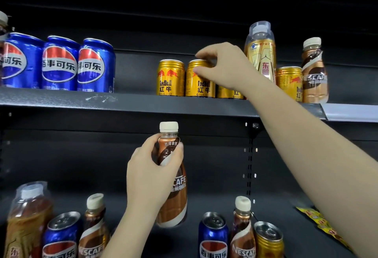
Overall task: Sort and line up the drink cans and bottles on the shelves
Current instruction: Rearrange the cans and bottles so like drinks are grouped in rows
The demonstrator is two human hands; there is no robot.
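Observation:
My left hand grips a brown Nescafe bottle by its neck and holds it in the air in front of the lower shelf. My right hand reaches up to the upper shelf and pinches the top rim of a gold Red Bull can, second in a row beside another gold can. More gold cans sit behind my wrist, one partly hidden. Three blue Pepsi cans stand in a row on the upper shelf's left.
At the upper right stand a tall yellow bottle, a gold can and a Nescafe bottle. The lower shelf holds mixed Pepsi cans, Nescafe bottles, a gold can, a tea bottle and yellow packets.

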